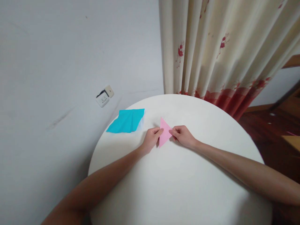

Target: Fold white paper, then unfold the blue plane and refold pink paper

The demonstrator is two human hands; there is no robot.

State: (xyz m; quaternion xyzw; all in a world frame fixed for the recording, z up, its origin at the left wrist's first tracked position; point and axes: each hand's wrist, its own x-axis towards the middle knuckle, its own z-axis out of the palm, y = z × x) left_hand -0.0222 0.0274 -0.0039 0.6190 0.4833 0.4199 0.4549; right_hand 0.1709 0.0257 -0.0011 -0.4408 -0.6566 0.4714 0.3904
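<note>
A pink triangle of folded paper [165, 135] is held up between my two hands, over the middle of the round white table. My left hand [152, 139] pinches its long left edge, thumb on the near face and fingers behind. At the opposite side, my right hand [183, 135] grips the right-hand corner between thumb and bent fingers. One tip of the triangle points away from me and another points toward me. To the left of my left hand lies a creased turquoise sheet [126, 121], with whitish, see-through material under its right edge.
The white table [178, 187] stands against a pale wall [58, 47] on the left. A wall socket [102, 99] with a second plate sits above its far left edge. Cream curtains with red flowers [211, 47] hang behind the table. Dark reddish floor [255, 128] shows at right.
</note>
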